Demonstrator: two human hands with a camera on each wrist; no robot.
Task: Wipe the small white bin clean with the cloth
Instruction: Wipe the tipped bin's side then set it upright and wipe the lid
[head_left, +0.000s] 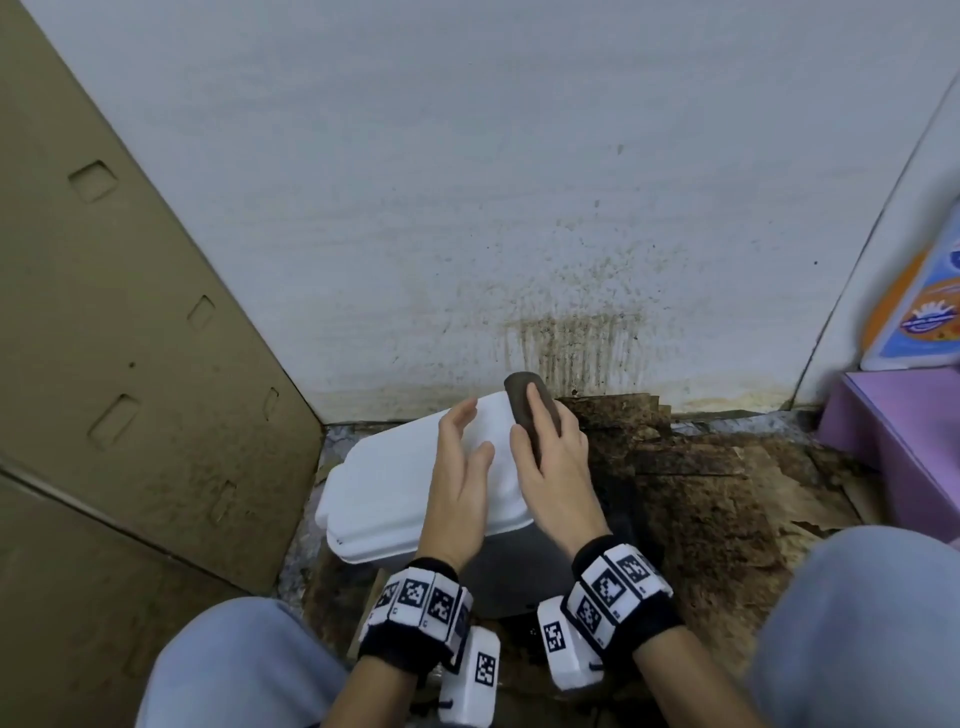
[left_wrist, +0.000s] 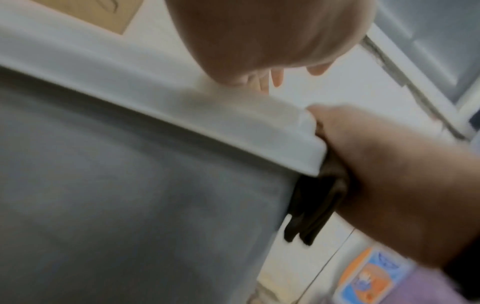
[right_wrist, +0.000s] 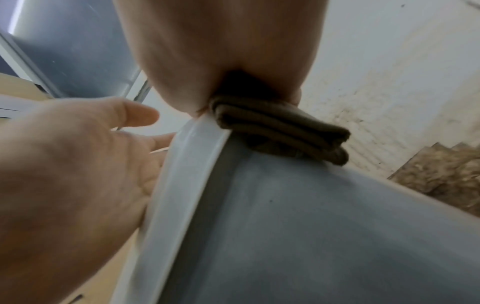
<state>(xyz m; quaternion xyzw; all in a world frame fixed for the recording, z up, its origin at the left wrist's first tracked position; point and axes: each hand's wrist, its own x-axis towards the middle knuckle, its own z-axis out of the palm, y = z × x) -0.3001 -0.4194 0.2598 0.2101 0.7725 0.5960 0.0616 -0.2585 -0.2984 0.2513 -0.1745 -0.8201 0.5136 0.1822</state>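
The small bin stands on the floor against the wall, with a white lid (head_left: 395, 488) over a grey body (head_left: 519, 566). My left hand (head_left: 467, 441) rests flat on the lid, fingers straight. My right hand (head_left: 556, 452) grips a folded brown cloth (head_left: 530, 410) and presses it against the lid's right edge. In the right wrist view the cloth (right_wrist: 280, 129) sticks out from under my palm, over the lid rim (right_wrist: 182, 174) and onto the grey side (right_wrist: 311, 226). The left wrist view shows the cloth (left_wrist: 311, 205) hanging below the rim (left_wrist: 182, 115).
A cardboard panel (head_left: 130, 364) leans at the left. The white wall (head_left: 519, 208) behind is stained brown low down. Soiled cardboard (head_left: 701, 493) covers the floor at right. A purple box (head_left: 893, 441) and a colourful packet (head_left: 914, 301) stand at far right. My knees (head_left: 234, 670) flank the bin.
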